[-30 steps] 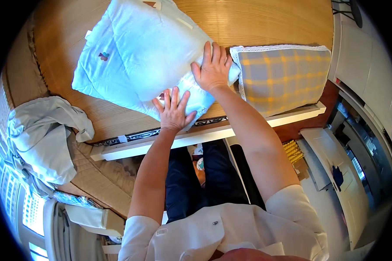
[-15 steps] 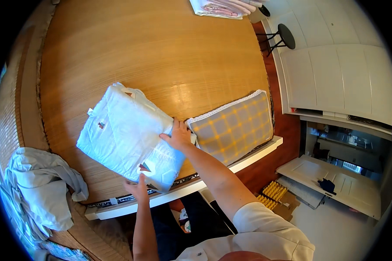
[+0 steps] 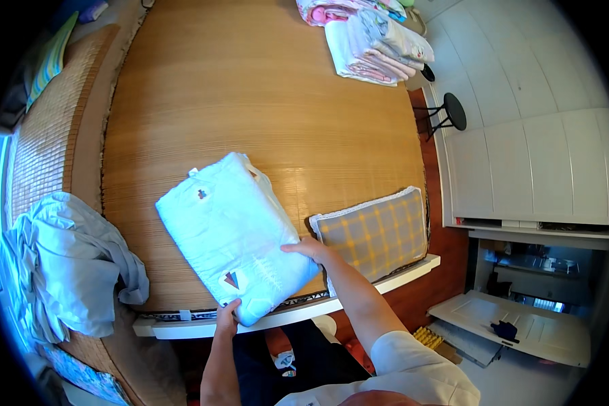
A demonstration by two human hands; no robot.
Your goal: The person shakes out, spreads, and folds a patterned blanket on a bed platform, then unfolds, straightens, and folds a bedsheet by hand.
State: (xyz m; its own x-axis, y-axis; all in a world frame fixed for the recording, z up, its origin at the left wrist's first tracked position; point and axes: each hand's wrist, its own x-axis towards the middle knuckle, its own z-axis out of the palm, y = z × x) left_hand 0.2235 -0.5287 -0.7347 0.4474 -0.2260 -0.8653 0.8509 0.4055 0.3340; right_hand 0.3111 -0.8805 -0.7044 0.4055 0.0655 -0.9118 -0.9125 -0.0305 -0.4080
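A folded white quilt [image 3: 233, 230] with small printed pictures lies at a slant on the woven bed mat, its near corner reaching the white bed edge. My left hand [image 3: 228, 317] grips that near corner, thumb on top and fingers out of sight beneath. On the quilt's right edge, my right hand [image 3: 308, 249] has its thumb over the top, with the other fingers mostly tucked under the fold. A grey and yellow checked pillow [image 3: 375, 233] with a white trim lies just right of my right hand.
The tan bed mat [image 3: 264, 101] spreads out beyond the quilt. Folded bedding [image 3: 375, 51] is stacked at the far right. Crumpled pale cloth [image 3: 74, 264] lies at the left. A black stool [image 3: 455, 111] stands beside white cabinets [image 3: 521, 169]. The white bed edge [image 3: 277, 321] runs nearby.
The view has shifted, bringing more of the far bedding into sight. My left hand has closed on the quilt's near corner. My right hand stays at its right edge.
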